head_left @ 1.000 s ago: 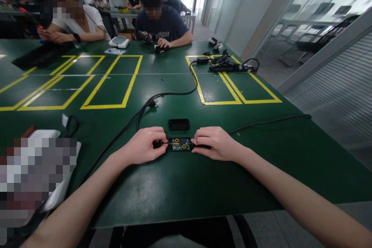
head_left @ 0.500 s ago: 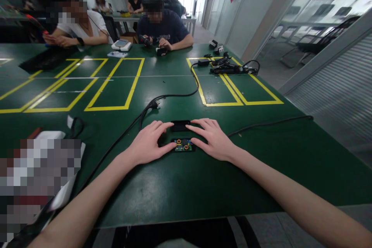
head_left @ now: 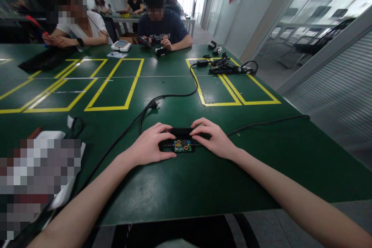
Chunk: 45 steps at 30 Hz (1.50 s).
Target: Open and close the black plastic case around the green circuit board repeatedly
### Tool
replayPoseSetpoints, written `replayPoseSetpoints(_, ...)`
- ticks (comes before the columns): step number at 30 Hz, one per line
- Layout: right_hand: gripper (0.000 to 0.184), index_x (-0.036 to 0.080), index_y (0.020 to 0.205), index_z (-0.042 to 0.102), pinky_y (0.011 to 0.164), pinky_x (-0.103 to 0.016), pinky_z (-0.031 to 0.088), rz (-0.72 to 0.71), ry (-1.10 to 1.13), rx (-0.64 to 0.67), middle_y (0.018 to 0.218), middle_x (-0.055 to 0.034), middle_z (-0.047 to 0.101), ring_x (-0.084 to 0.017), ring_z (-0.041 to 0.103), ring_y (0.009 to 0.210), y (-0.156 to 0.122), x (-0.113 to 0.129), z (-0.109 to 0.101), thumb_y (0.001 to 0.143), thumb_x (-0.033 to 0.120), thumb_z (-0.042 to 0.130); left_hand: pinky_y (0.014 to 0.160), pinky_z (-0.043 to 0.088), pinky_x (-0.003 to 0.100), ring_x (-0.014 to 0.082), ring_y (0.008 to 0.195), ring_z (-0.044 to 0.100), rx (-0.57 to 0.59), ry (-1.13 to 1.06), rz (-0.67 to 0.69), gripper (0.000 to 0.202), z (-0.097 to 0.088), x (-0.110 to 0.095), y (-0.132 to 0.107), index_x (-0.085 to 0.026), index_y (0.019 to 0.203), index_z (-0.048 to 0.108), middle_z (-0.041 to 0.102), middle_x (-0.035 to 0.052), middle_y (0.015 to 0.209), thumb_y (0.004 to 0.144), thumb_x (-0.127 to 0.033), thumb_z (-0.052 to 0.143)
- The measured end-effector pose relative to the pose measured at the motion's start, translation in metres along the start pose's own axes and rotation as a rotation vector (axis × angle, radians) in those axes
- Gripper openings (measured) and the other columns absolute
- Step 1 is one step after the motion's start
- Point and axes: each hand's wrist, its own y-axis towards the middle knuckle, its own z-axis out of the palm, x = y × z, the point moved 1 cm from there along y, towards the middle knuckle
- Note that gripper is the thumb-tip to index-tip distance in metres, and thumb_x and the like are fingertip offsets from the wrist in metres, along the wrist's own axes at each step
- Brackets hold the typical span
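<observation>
A small green circuit board point(head_left: 182, 146) with two copper-coloured coils lies in a black plastic case half on the table before me. Just behind it, a black case cover point(head_left: 181, 133) is tilted up, its inner side partly visible. My left hand point(head_left: 149, 144) has its fingers on the cover's left end, while its thumb reaches to the front left edge of the case half. At the cover's right end, my right hand point(head_left: 214, 139) grips with thumb and fingers. A thin black cable point(head_left: 167, 145) leaves the board's left side, and another runs out under my right hand.
A black power cord with a plug point(head_left: 153, 104) crosses the green table point(head_left: 139, 201). Yellow tape rectangles mark its far half. Black adapters and cables point(head_left: 229, 66) are piled at the back right. A blurred white object point(head_left: 62, 193) lies left. Two people sit across, hands on the table.
The cover has come nearer to the board and tilted up. My right thumb has moved from the board to the cover; my left thumb has shifted down to the case's front edge.
</observation>
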Motion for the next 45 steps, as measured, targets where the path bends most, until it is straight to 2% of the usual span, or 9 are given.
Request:
replayPoseSetpoints(3, 0.02, 0.021, 0.111, 0.072, 0.071, -0.03, 0.061, 0.065, 0.122, -0.012, 0.116, -0.0092, 0.067, -0.015, 0.071, 0.082, 0.0, 0.002, 0.004, 0.093, 0.019, 0.062, 0.098, 0.056, 0.045, 0.0297, 0.113, 0.066, 0.0, -0.002, 0.014, 0.036, 0.001, 0.0, 0.0, -0.021, 0.108, 0.076, 0.071, 0.0116, 0.122, 0.077, -0.036, 0.087)
replayPoseSetpoints(6, 0.035, 0.02, 0.124, 0.067, 0.068, -0.028, 0.058, 0.127, 0.12, -0.009, 0.11, -0.008, 0.071, -0.014, 0.069, 0.077, 0.001, 0.002, 0.006, 0.089, 0.02, 0.065, 0.096, 0.057, 0.043, 0.0291, 0.111, 0.068, -0.008, 0.007, 0.013, 0.037, 0.002, 0.001, -0.001, -0.02, 0.109, 0.077, 0.071, 0.0119, 0.121, 0.077, -0.035, 0.087)
replayPoseSetpoints(10, 0.026, 0.018, 0.115, 0.074, 0.07, -0.03, 0.055, 0.176, 0.015, 0.049, 0.09, -0.0053, 0.074, -0.017, 0.067, 0.079, 0.003, 0.004, 0.004, 0.09, 0.022, 0.065, 0.099, 0.057, 0.042, 0.0284, 0.112, 0.069, -0.011, -0.019, 0.017, 0.037, 0.002, 0.002, -0.001, -0.02, 0.111, 0.077, 0.07, 0.0122, 0.125, 0.078, -0.035, 0.086)
replayPoseSetpoints(14, 0.023, 0.018, 0.11, 0.075, 0.076, -0.032, 0.059, 0.197, 0.135, 0.023, 0.091, -0.0056, 0.076, -0.017, 0.069, 0.08, 0.004, 0.006, 0.001, 0.091, 0.025, 0.065, 0.098, 0.057, 0.039, 0.0267, 0.113, 0.069, -0.014, -0.087, 0.028, 0.034, 0.001, -0.002, -0.001, -0.022, 0.111, 0.075, 0.068, 0.0107, 0.128, 0.08, -0.03, 0.084)
replayPoseSetpoints(18, 0.023, 0.017, 0.108, 0.076, 0.078, -0.032, 0.062, 0.221, 0.265, 0.012, 0.093, -0.006, 0.076, -0.017, 0.072, 0.079, 0.002, 0.006, 0.001, 0.09, 0.029, 0.067, 0.093, 0.056, 0.035, 0.0242, 0.109, 0.069, -0.014, -0.167, 0.003, 0.023, -0.002, -0.007, 0.0, -0.02, 0.092, 0.064, 0.066, 0.01, 0.128, 0.078, -0.024, 0.081)
replayPoseSetpoints(21, 0.024, 0.018, 0.107, 0.076, 0.079, -0.034, 0.064, 0.248, 0.299, 0.005, 0.092, -0.0057, 0.077, -0.018, 0.073, 0.079, 0.002, 0.006, 0.0, 0.089, 0.031, 0.07, 0.084, 0.054, 0.033, 0.0225, 0.1, 0.068, -0.023, -0.197, -0.045, 0.033, -0.003, -0.008, 0.0, -0.021, 0.083, 0.049, 0.068, 0.0078, 0.119, 0.075, -0.025, 0.081)
replayPoseSetpoints(25, 0.024, 0.018, 0.107, 0.076, 0.082, -0.036, 0.064, 0.254, 0.314, 0.017, 0.093, -0.0063, 0.078, -0.02, 0.075, 0.082, 0.002, 0.007, -0.001, 0.088, 0.033, 0.071, 0.076, 0.052, 0.032, 0.0215, 0.091, 0.066, -0.03, -0.217, -0.117, 0.039, 0.0, -0.007, 0.0, -0.022, 0.087, 0.046, 0.069, 0.005, 0.108, 0.073, -0.029, 0.082)
replayPoseSetpoints(34, 0.018, 0.018, 0.102, 0.075, 0.085, -0.037, 0.065, 0.214, 0.321, -0.006, 0.1, -0.0074, 0.077, -0.019, 0.075, 0.088, 0.001, 0.006, 0.0, 0.089, 0.031, 0.072, 0.08, 0.055, 0.034, 0.0214, 0.089, 0.069, -0.033, -0.281, -0.164, 0.052, 0.002, -0.008, -0.001, -0.023, 0.113, 0.053, 0.069, 0.0024, 0.104, 0.071, -0.027, 0.084)
replayPoseSetpoints(45, 0.019, 0.018, 0.104, 0.076, 0.086, -0.036, 0.065, 0.229, 0.345, -0.001, 0.099, -0.0065, 0.077, -0.019, 0.075, 0.088, 0.0, 0.004, 0.0, 0.088, 0.03, 0.072, 0.08, 0.054, 0.034, 0.0215, 0.091, 0.068, -0.016, -0.277, -0.164, 0.05, 0.002, -0.007, -0.001, -0.022, 0.111, 0.055, 0.068, 0.0024, 0.103, 0.071, -0.027, 0.085)
